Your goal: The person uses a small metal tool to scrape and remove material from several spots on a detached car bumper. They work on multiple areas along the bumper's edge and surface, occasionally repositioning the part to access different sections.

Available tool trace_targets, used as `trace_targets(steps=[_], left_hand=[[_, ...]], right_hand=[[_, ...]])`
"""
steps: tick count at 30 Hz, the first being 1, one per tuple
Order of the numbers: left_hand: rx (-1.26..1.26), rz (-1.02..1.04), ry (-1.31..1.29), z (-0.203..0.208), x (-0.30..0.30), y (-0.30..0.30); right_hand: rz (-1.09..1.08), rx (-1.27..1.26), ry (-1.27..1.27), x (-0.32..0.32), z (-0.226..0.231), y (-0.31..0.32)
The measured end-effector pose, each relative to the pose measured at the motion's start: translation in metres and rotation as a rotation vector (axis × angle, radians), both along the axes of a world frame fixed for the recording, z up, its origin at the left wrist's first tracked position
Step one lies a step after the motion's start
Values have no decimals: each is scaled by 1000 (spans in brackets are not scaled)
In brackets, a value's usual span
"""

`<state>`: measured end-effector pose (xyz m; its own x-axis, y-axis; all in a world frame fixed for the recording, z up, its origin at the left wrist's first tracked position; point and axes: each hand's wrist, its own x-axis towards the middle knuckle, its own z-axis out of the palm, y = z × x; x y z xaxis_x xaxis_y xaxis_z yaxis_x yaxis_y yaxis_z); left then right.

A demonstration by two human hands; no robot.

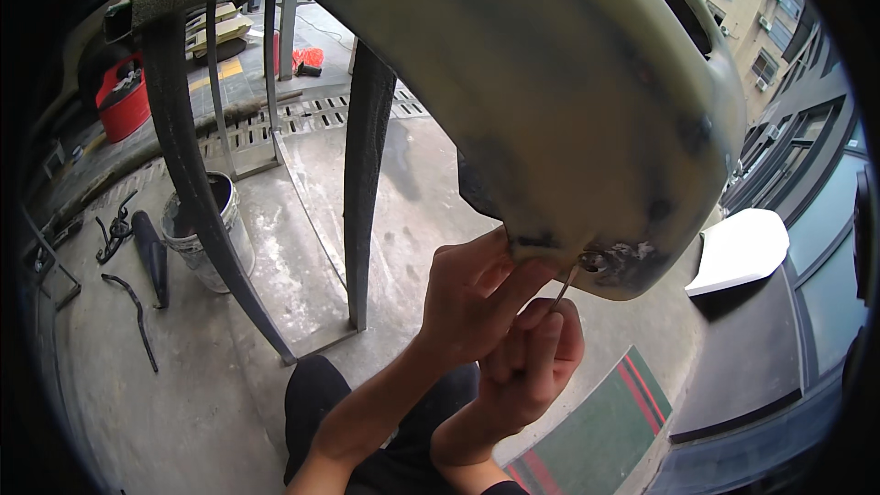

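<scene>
A large curved panel that looks like a car bumper (568, 119), blotched beige and grey, rests on a black metal stand (362, 192). My left hand (472, 298) grips its lower edge, with some fingertips hidden behind it. Just below, my right hand (536, 353) pinches a thin metal rod (564, 290), its fingers curled into the palm. The rod's upper end meets a small round hole (593, 262) low in the bumper. Around the hole the surface is dark and scuffed, with pale flakes. What the rod does inside the hole cannot be made out.
Left of the stand are a stained bucket (215, 229), a black tapered part (151, 258) and a bent black strip (133, 316). A red tub (122, 103) stands farther off. A white panel (741, 250) is at the right, and a green mat (596, 435) lies near my legs.
</scene>
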<state>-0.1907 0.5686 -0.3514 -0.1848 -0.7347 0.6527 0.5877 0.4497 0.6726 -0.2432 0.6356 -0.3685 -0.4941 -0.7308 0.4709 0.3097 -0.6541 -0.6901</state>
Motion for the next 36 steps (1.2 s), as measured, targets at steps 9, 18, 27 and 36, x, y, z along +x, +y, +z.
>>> trace_targets(steps=[9,18,27,36], left_hand=[[-14,-69,-43,5,10,-1],[-3,-91,-4,-5,4,-3],[47,-177,16,0,8,-3],[-69,53,-77,3,11,-4]], right_hand=[[-228,-77,110,2,-5,-14],[-659,-26,430,-6,-16,-24],[73,-193,169,-12,-12,-20],[123,-108,72,-7,-12,-11]])
